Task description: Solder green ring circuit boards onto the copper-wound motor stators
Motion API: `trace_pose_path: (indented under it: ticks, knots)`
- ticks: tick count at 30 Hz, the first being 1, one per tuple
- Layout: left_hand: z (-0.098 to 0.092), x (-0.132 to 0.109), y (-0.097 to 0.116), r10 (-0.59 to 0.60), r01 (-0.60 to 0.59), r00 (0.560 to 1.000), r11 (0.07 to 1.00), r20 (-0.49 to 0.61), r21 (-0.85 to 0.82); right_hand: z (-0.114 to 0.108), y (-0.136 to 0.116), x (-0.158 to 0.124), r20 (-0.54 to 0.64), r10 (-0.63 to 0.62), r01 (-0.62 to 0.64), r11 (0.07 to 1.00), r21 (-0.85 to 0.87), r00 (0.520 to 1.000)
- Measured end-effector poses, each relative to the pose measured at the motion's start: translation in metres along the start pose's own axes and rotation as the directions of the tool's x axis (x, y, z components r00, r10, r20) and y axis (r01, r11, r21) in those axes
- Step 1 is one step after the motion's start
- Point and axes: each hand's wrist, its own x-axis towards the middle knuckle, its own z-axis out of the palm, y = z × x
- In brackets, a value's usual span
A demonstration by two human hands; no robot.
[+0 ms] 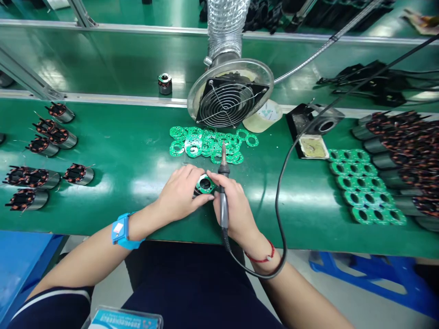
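My left hand (180,194) is closed around a motor stator capped with a green ring-shaped circuit board (205,184), holding it on the green bench mat near the front edge. My right hand (235,208) grips a black soldering iron (223,192) with its tip pointing up and away; its fingers also touch the board's right side. The iron's black cord (279,201) loops off my right wrist and runs back to the right. A blue wrist strap sits on my left wrist.
A pile of green ring boards (209,142) lies just behind my hands. A fume extractor fan (228,104) stands behind it. Wound stators (44,151) lie at left, more stators (401,151) and rows of boards (363,192) at right, beside a soldering stand (313,130).
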Motion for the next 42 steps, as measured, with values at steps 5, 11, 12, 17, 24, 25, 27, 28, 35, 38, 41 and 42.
trace_pose_path:
  ticks: [5,11,12,17,24,25,27,28,35,38,41,42]
  knots:
    - [0.004,0.0,0.007,-0.018,0.019,1.0,0.985,-0.008,0.171,0.005,0.004,0.0,-0.022,0.011,-0.009,0.997,0.075,1.0]
    - [-0.001,-0.001,0.008,0.023,-0.031,0.999,0.979,0.041,0.2,0.01,0.007,-0.001,-0.078,0.098,-0.068,0.946,0.316,0.992]
    - [-0.002,-0.002,0.008,0.027,-0.034,0.999,0.98,0.043,0.194,0.011,0.007,-0.001,-0.079,0.097,-0.064,0.935,0.349,0.992]
    - [-0.005,-0.002,0.004,0.058,-0.066,0.997,0.982,0.05,0.177,0.014,0.007,-0.001,-0.148,0.108,-0.059,0.951,0.302,0.983]
    - [-0.023,0.0,-0.004,0.132,-0.143,0.972,0.989,0.197,0.042,0.014,0.003,-0.001,-0.214,0.062,-0.039,0.993,0.108,0.975]
    - [-0.023,-0.001,-0.005,0.134,-0.142,0.971,0.99,0.199,0.027,0.013,0.004,-0.001,-0.207,0.056,-0.035,0.994,0.106,0.977]
    - [-0.019,-0.002,-0.006,0.123,-0.126,0.978,0.992,0.166,0.012,0.009,0.006,-0.001,-0.168,0.044,-0.022,0.991,0.131,0.985]
    - [-0.017,-0.003,-0.007,0.116,-0.119,0.984,0.993,0.137,0.011,0.007,0.007,-0.001,-0.139,0.035,-0.013,0.988,0.155,0.99]
    - [-0.002,-0.004,-0.008,0.115,-0.115,0.993,0.993,0.001,0.018,0.002,0.011,0.001,-0.074,0.012,0.005,0.976,0.217,0.997]
    - [-0.001,-0.002,-0.007,0.113,-0.113,0.994,0.994,-0.01,0.007,0.005,0.011,0.003,-0.093,-0.006,0.023,0.982,0.187,0.996]
    - [-0.002,-0.001,-0.007,0.099,-0.099,0.995,0.995,-0.009,0.007,0.007,0.008,0.003,-0.116,-0.018,0.036,0.988,0.15,0.993]
    - [-0.003,-0.001,-0.008,0.091,-0.091,0.996,0.996,-0.004,0.003,0.006,0.007,0.003,-0.118,-0.022,0.038,0.99,0.135,0.993]
